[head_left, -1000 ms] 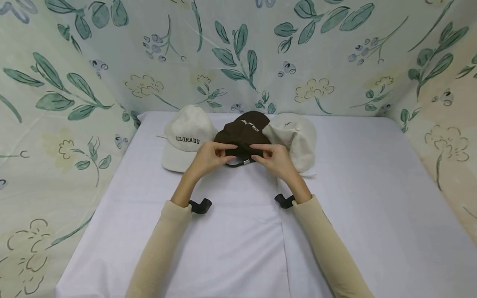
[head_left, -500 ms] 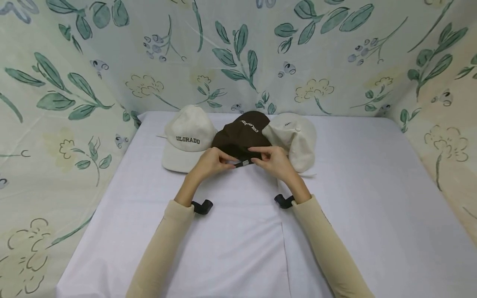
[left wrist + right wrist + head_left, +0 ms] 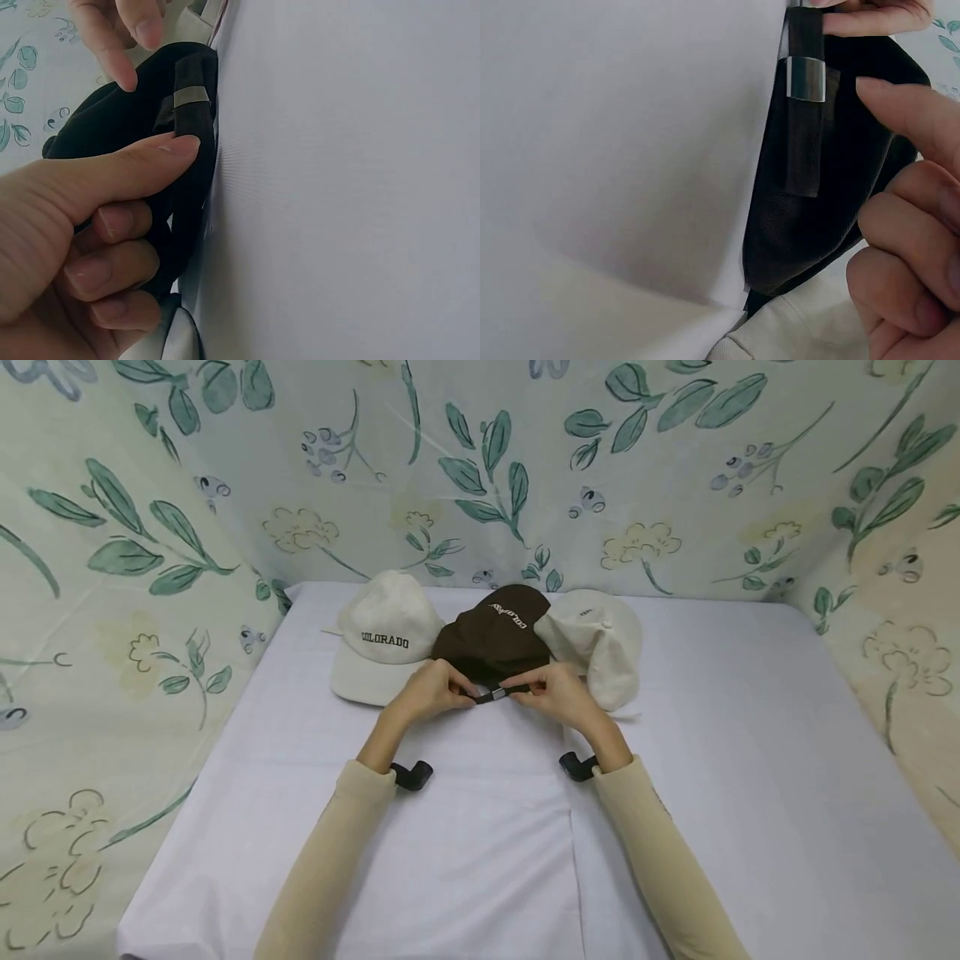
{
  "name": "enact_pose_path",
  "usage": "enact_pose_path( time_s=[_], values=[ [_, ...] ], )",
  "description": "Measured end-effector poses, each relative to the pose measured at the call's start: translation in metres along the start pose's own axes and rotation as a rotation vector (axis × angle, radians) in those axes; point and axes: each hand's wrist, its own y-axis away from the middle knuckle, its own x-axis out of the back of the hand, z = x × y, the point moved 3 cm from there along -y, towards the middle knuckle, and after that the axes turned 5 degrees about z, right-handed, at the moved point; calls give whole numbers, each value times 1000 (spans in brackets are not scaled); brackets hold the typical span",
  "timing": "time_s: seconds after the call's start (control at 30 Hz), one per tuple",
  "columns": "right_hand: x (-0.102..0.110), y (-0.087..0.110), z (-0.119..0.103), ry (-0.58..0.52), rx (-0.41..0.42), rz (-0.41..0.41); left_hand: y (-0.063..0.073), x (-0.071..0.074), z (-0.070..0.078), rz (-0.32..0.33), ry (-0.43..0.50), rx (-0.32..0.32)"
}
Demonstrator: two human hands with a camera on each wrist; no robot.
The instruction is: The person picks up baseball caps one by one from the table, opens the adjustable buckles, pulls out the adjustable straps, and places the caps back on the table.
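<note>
A dark brown cap [image 3: 495, 631] with white lettering lies between two pale caps, its back strap toward me. My left hand [image 3: 435, 687] pinches the dark strap [image 3: 193, 120] beside its metal buckle [image 3: 806, 79], thumb on top and the other fingers curled. At the strap's other side is my right hand [image 3: 558, 692]. In the right wrist view its nearest fingertip [image 3: 874, 94] stands apart from the strap, and the lower fingers are bent with nothing seen in them. The strap's loose end hangs free below the buckle there.
A cream cap [image 3: 386, 639] lettered COLORADO stands at the left of the brown one. Another off-white cap [image 3: 600, 643] slumps on the right, touching it. All rest at the back of a table under white cloth [image 3: 480, 843], before a leaf-patterned curtain [image 3: 420, 460].
Both hands have come down from the edge of the brown cap's back opening to its strap. The left hand has taken hold of the strap; the right has let go of the cap.
</note>
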Motion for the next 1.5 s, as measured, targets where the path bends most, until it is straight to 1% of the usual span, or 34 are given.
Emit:
enact_pose_path(
  time_s=[0.07,0.13,0.23,0.3,0.4,0.6,0.77,0.9,1.1,1.17,1.23,1.3,1.37,1.5],
  values=[
    [-1,1,1,22,17,-44,0,-1,1,-23,16,-14],
    [-3,2,1,47,30,-71,0,0,1,-53,32,-19],
    [-3,2,2,79,45,-82,0,1,0,-89,64,-17],
    [-4,2,2,94,60,-84,1,2,-1,-99,91,-13],
    [-5,2,2,101,79,-85,1,4,-1,-94,109,-11],
    [-5,2,1,127,96,-69,-2,-3,1,-79,60,-26],
    [-6,2,0,169,73,-58,-2,-8,6,-45,17,-43],
    [-7,2,1,188,56,-73,-2,-10,8,-23,-4,-58],
    [-9,1,0,243,49,-82,-5,-15,12,-1,-54,-77],
    [-9,1,-1,256,44,-77,-4,-16,13,-2,-55,-83],
    [-9,1,-1,253,40,-69,-4,-15,13,-8,-28,-88],
    [-9,1,-2,236,51,-58,-2,-11,14,-17,28,-90],
    [-7,1,-4,202,67,-41,-1,-6,15,-25,123,-87],
    [1,2,-9,81,93,5,2,10,20,-24,324,-94]
  ],
)
